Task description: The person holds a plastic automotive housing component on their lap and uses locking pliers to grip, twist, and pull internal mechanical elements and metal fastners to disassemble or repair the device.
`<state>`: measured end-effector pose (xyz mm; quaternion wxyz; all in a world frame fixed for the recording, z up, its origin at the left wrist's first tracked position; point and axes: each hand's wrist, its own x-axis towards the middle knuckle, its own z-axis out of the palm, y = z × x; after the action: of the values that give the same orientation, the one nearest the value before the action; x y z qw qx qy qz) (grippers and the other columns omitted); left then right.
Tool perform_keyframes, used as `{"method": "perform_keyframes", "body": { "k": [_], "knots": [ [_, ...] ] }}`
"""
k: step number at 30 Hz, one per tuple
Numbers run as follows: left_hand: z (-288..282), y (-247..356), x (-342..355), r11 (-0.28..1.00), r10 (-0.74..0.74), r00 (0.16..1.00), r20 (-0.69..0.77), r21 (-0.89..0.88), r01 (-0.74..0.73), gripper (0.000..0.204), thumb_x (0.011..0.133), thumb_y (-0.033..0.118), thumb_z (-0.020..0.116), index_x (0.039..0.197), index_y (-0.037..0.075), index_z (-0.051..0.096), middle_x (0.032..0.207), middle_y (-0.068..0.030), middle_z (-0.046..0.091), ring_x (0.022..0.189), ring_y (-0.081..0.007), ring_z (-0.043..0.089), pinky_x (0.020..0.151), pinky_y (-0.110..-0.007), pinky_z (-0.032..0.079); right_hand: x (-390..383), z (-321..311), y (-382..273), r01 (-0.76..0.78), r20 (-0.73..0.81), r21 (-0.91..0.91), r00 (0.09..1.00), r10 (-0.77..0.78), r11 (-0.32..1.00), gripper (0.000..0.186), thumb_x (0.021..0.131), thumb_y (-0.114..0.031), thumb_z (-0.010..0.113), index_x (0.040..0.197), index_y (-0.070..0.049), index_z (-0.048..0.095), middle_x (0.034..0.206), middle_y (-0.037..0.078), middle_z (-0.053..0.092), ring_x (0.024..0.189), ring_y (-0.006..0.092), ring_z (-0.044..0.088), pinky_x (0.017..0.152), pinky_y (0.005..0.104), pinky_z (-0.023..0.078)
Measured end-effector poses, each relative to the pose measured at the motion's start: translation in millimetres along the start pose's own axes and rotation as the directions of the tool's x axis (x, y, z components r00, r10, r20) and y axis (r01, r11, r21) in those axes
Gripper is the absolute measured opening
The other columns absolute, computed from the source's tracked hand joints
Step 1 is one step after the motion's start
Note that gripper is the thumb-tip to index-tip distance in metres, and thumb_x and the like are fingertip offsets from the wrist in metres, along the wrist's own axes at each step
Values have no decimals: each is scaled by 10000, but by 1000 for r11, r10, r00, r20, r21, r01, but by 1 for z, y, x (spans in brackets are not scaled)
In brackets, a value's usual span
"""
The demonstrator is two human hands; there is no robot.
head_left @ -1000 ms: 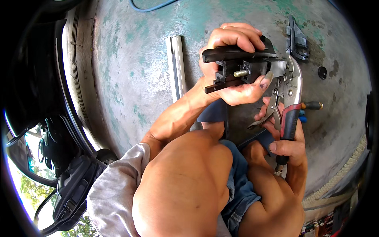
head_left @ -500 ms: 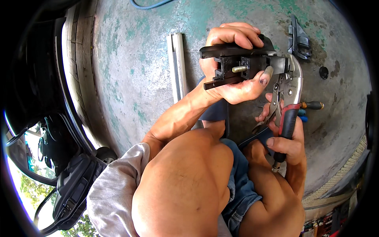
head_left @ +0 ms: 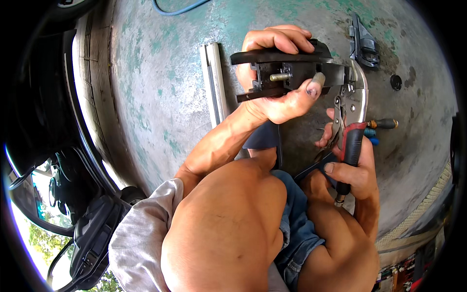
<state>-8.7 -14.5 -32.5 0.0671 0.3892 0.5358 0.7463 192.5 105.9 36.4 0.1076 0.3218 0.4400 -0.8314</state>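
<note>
My left hand (head_left: pixel 287 104) is closed around a black plastic bracket-like part (head_left: pixel 272 57), fingers over its top and thumb along its lower side. A threaded bolt (head_left: pixel 280 77) sticks out of the part toward its left end. Locking pliers (head_left: pixel 359 92) with a red and black grip are wrapped in my right hand (head_left: pixel 357 170), and the fingers reach round to the lever side. The jaws sit at the right end of the black part, seemingly clamped on it; the exact bite is hidden.
On the concrete floor (head_left: pixel 160 97) lie a pale metal rail (head_left: pixel 212 82), a dark plastic part (head_left: pixel 364 44), a small black ring (head_left: pixel 396 82) and screwdrivers (head_left: pixel 383 123). A blue hose (head_left: pixel 180 10) curves at the far edge. A black vehicle (head_left: pixel 41 112) stands at the left.
Both hands, with the black part and the pliers, have shifted slightly left. The black part has tilted a little, and the pliers' handles seem slightly closer together.
</note>
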Motion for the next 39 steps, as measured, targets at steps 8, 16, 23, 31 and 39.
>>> {"method": "perform_keyframes", "body": {
  "k": [8, 16, 23, 31, 39],
  "knots": [
    [20, 0, -9, 889, -333, 924, -187, -388, 242, 432, 800, 191, 683, 1160, 70, 477, 1071, -211, 625, 1108, -374, 591, 1040, -550, 454, -3, 11, -7, 44, -11, -164, 999, -47, 985, 902, 658, -51, 745, 1497, 22, 422, 1143, 62, 559, 1051, 171, 540, 970, 319, 430],
    [22, -3, -10, 848, -374, 895, -243, -480, 225, 429, 800, 208, 670, 1157, 70, 477, 1087, -208, 624, 1117, -388, 589, 1041, -557, 453, -5, 12, -16, 38, -49, -237, 997, -51, 971, 942, 628, -58, 739, 1502, 42, 404, 1172, 70, 551, 1083, 180, 516, 1002, 314, 399],
    [24, 2, -1, 860, -318, 916, -246, -481, 170, 526, 759, 139, 789, 1157, 49, 455, 1063, -164, 616, 1047, -263, 589, 1069, -517, 439, -4, 16, -20, 27, -89, -215, 995, -47, 976, 1024, 600, -172, 761, 1503, 101, 365, 1197, 114, 552, 1133, 223, 519, 1068, 364, 361],
    [27, 3, 0, 883, -288, 919, -268, -447, 146, 546, 749, 124, 813, 1150, 57, 449, 1050, -150, 614, 1048, -255, 592, 1077, -514, 442, -3, 13, -19, 41, -64, -209, 996, -56, 977, 1023, 627, -177, 772, 1514, 103, 347, 1173, 103, 551, 1087, 216, 535, 1051, 378, 394],
    [15, -6, -1, 962, -99, 980, -171, -267, 51, 529, 776, 166, 790, 1161, 64, 441, 1068, -178, 623, 1096, -307, 588, 1075, -540, 434, -3, 14, -18, 25, -73, -142, 997, -35, 990, 981, 673, -114, 769, 1524, 92, 328, 1103, 87, 548, 1043, 202, 552, 1018, 370, 443]
  ]
}}
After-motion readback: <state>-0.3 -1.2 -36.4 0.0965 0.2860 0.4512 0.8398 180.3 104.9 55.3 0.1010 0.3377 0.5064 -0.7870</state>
